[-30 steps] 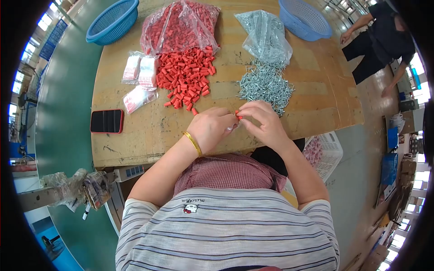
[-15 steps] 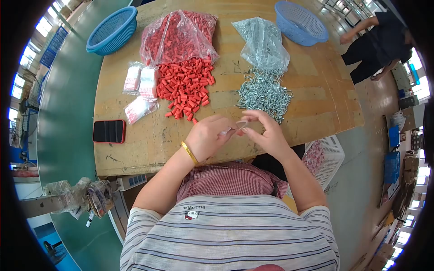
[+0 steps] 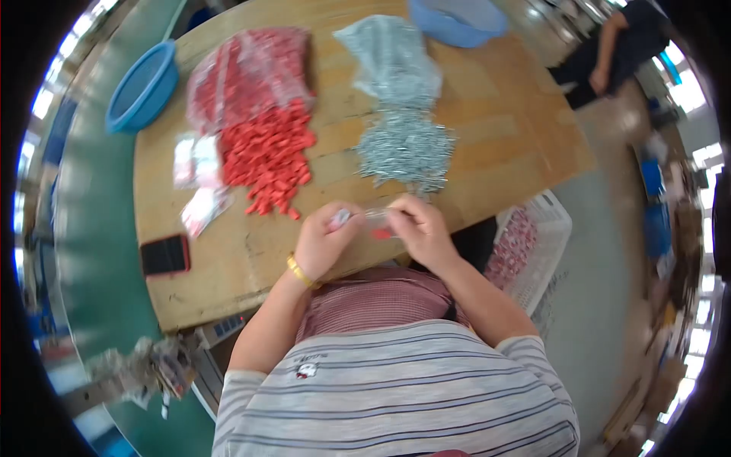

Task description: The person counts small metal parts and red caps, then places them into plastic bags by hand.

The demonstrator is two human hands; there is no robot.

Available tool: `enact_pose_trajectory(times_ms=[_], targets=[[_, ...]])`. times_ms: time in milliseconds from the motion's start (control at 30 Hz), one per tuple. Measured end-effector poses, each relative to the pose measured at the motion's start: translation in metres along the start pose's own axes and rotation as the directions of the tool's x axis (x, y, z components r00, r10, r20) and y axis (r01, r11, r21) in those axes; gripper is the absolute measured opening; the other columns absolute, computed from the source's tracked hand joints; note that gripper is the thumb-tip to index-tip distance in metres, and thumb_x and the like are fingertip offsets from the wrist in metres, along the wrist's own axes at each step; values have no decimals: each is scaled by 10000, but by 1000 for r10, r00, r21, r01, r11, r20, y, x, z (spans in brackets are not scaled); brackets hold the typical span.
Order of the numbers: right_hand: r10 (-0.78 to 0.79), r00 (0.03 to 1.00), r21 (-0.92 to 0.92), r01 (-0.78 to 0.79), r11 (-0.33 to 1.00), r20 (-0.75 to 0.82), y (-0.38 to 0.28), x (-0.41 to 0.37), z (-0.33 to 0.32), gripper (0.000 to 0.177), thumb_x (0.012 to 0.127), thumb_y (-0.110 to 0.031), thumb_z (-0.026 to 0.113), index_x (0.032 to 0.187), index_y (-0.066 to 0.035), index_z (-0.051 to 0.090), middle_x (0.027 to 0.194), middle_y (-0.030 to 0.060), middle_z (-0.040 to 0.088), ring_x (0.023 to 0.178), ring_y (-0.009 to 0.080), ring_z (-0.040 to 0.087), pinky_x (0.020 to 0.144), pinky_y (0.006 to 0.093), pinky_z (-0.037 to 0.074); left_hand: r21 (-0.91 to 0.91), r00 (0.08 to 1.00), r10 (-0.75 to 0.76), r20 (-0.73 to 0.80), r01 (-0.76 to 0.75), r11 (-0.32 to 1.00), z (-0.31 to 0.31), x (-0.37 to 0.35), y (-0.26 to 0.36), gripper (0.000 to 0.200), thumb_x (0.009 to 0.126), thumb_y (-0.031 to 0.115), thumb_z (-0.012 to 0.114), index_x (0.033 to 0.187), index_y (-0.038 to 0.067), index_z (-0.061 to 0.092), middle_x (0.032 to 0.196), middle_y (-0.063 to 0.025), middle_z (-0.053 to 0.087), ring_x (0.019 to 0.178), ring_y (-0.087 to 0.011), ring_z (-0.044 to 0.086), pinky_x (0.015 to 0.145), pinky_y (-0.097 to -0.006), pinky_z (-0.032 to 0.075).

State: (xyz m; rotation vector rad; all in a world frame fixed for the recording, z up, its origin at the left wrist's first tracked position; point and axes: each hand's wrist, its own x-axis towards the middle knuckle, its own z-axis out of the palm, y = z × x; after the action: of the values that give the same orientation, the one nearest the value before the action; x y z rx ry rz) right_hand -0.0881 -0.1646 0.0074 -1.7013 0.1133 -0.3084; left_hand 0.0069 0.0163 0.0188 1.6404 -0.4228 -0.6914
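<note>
Between both hands, near the table's front edge, a small clear plastic bag is stretched, with something red in its lower part. My left hand is closed on the bag's left side, and a white and pink printed patch shows by the thumb. Thumb and fingers of my right hand pinch the other side. Beyond my left hand lies a heap of small red plastic tubes, spilling from a large clear bag. Behind my right hand is a pile of silvery screws below their own bag.
Small printed bags and a phone lie on the table's left. Blue baskets stand at the far corners. A white crate with pink-and-white packets sits low at right. Another person is at the upper right.
The view has turned and blurred slightly. My hands have drawn apart a little, and the small bag between them now shows stretched out with red inside.
</note>
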Motion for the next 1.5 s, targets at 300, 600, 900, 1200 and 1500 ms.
enact_pose_trajectory(times_ms=[300,600,900,1200,1500], targets=[[-20,994,126,33,991,-106,16,-17,6,106,950,-122,596,928,-20,609,810,39,587,744,97,549,679,271,459,-280,993,-117,9,114,953,13,0,-25,107,906,89,663,994,29,664,733,56,562,560,-11,433,486,-174,317],[-75,992,-4,75,997,-98,20,-27,0,119,932,-134,624,944,-24,580,852,88,598,775,201,587,690,330,471,-217,1000,-21,-5,20,976,36,2,-12,41,917,64,652,943,33,652,711,41,565,562,-19,426,510,-179,319],[-131,932,-226,55,973,-339,-2,-73,-68,90,883,-110,639,831,-50,598,765,81,613,687,211,618,612,337,478,-457,968,-186,166,243,856,41,8,-17,153,946,82,615,1090,34,622,808,8,577,613,-43,463,535,-191,357],[-468,589,-752,-485,446,-659,13,-167,-196,79,833,-122,637,832,-44,625,774,143,629,754,358,615,666,446,486,-427,974,-182,135,223,876,44,6,-23,159,941,73,621,1098,58,611,861,-35,627,654,-79,557,528,-207,423],[-26,990,-66,17,998,-137,24,-51,-7,296,858,-233,694,1037,-5,636,843,113,671,791,241,663,704,364,513,-358,986,-59,153,111,927,60,-1,-21,119,982,122,580,1062,44,621,813,-40,655,529,-39,458,451,-177,338]])
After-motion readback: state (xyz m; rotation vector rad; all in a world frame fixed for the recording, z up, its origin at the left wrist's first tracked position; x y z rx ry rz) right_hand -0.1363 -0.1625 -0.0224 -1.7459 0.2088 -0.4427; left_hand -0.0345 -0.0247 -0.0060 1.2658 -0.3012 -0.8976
